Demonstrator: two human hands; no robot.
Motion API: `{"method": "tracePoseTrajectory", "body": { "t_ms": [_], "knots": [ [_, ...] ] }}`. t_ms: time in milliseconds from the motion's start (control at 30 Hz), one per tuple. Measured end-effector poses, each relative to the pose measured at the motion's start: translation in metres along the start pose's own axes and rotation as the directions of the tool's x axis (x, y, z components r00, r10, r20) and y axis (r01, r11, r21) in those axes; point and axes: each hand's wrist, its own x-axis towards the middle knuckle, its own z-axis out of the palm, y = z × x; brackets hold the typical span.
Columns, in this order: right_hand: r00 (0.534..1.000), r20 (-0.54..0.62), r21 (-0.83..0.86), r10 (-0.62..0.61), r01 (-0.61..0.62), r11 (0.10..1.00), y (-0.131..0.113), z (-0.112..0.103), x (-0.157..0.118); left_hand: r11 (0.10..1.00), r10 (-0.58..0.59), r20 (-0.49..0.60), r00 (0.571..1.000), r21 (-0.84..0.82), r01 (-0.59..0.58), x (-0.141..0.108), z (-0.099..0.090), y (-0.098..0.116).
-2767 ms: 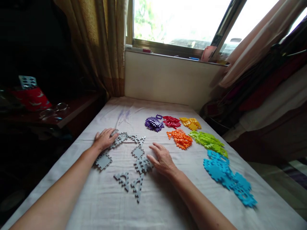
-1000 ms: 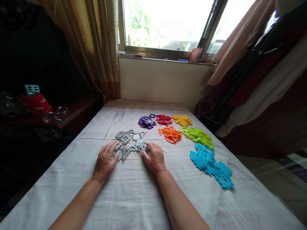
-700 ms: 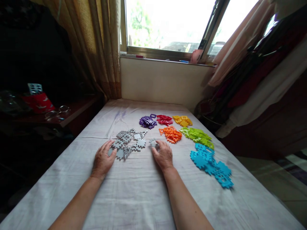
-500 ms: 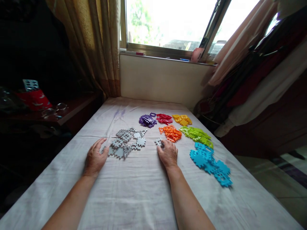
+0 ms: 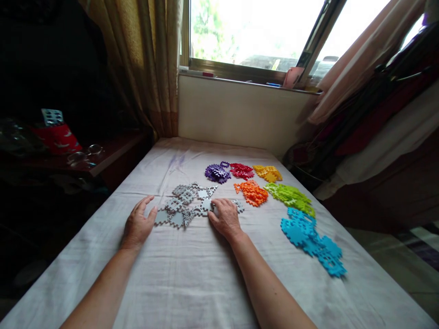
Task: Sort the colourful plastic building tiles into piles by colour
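Note:
Flat grey interlocking plastic tiles (image 5: 176, 204) with toothed edges lie in a loose, overlapping heap on the sheet. My left hand (image 5: 139, 221) rests at the heap's left side, fingers spread and holding nothing, its thumb beside the nearest tile. At the right side of the heap, my right hand (image 5: 225, 217) has its thumb and curled fingers on a square grey tile (image 5: 206, 205), partly covering it. Another grey tile (image 5: 238, 206) with openings lies just right of that hand, partly hidden behind its fingers.
Sorted piles of similar tiles lie beyond and to the right: purple (image 5: 217, 173), red (image 5: 242, 171), yellow (image 5: 268, 173), orange (image 5: 253, 193), green (image 5: 291, 197) and blue (image 5: 312, 240). Glasses (image 5: 85, 156) and a red container (image 5: 60, 139) stand on a dark side table.
My right hand has moved left, from the separate grey tile near the orange pile to the square tile at the grey heap. My left hand stays put. The view has turned slightly left.

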Motion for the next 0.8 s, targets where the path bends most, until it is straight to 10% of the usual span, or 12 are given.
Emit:
{"method": "tracePoseTrajectory", "body": {
  "t_ms": [433,800],
  "knots": [
    [0.902,-0.306,-0.023,0.305,-0.327,0.945,0.056,-0.022,-0.021,0.985,0.156,0.077,0.985,0.056,-0.161,-0.002,-0.002,0.010],
    [0.913,-0.285,-0.085,0.291,-0.327,0.941,0.054,-0.023,-0.027,0.876,0.383,0.404,0.831,0.126,-0.465,-0.033,0.011,0.057]
  ]
}}
